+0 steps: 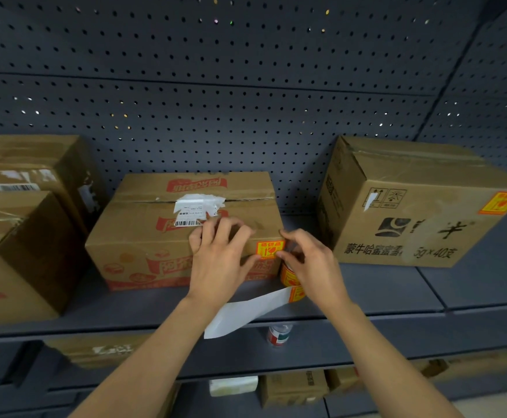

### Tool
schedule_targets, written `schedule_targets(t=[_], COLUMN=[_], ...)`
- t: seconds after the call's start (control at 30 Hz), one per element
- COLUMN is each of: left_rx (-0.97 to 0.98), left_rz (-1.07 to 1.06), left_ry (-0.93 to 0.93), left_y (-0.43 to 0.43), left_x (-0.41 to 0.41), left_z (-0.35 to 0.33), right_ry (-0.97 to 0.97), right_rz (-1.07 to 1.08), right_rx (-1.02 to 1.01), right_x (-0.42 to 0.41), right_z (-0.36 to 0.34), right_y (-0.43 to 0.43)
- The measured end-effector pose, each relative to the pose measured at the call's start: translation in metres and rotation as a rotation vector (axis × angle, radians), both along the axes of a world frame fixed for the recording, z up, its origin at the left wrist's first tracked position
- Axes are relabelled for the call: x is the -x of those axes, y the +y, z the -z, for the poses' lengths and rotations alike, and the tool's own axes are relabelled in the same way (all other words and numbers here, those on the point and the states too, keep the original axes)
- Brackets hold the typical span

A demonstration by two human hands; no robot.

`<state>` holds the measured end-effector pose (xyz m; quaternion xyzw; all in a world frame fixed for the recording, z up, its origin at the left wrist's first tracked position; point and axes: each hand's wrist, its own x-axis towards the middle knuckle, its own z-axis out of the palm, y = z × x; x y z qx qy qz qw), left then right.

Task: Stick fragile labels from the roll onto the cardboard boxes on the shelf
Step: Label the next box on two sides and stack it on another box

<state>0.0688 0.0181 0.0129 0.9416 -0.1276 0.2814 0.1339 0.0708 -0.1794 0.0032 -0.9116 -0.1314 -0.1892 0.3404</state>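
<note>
Dark grey metal shelf [381,300] with a wall of little holes behind it holds brown cardboard boxes. On the middle brown box with red print [161,236], an orange and yellow fragile label [267,249] sits at the front right corner. The left hand [220,260] lies flat with spread fingers, pressing beside the label. The right hand [309,260] holds the orange label roll [289,274], its white backing strip [246,312] hanging down. The label looks nearly stuck; next comes peeling a new one. The big brown box on the right [412,212] already has one.
</note>
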Motion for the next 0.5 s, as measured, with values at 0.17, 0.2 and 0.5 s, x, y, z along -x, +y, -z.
schedule_targets(t=[0.17, 0.2, 0.5], left_rx=[-0.003, 0.02, 0.056], left_rz=[0.081, 0.116, 0.274], left_ry=[0.007, -0.02, 0.371], left_y=[0.007, 0.009, -0.04], left_x=[0.005, 0.008, 0.041], left_z=[-0.004, -0.006, -0.01], right_ry=[0.097, 0.083, 0.201], right_rz=[-0.059, -0.035, 0.016], right_rx=[-0.161, -0.19, -0.043], right_x=[0.009, 0.015, 0.051], right_z=[-0.013, -0.015, 0.01], right_y=[-0.019, -0.027, -0.055])
